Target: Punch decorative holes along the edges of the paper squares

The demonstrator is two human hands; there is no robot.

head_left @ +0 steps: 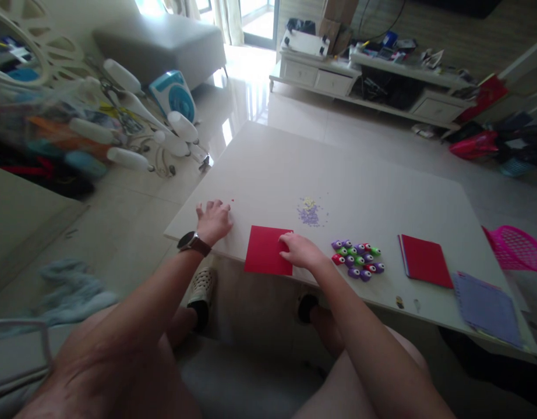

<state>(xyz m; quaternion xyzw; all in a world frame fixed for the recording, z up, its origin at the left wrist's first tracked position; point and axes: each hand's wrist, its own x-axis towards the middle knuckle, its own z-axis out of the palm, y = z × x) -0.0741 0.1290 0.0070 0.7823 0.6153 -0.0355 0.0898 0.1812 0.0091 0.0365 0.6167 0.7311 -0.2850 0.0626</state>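
A square sheet of red paper [265,251] lies at the table's near edge, slightly overhanging it. My right hand [304,250] rests on the sheet's right side, thumb and forefinger apart. To its left, my left hand [215,222], wearing a watch on the wrist, lies on the tabletop with fingers spread and slightly bent. A tiny red scrap [232,200] is just beyond its fingertips. Past the sheet are small heaps of yellow paper bits [309,203] and purple paper bits [310,217]. Several small purple, green and red craft punches [358,260] stand clustered right of my right hand.
The white table [382,186] carries a stack of red paper [426,260] and a purple sheet pack [487,308] at the right. Two small items, one a yellow-and-dark figure [399,302], lie near the front edge. A pink basket [519,248] stands beyond the right end.
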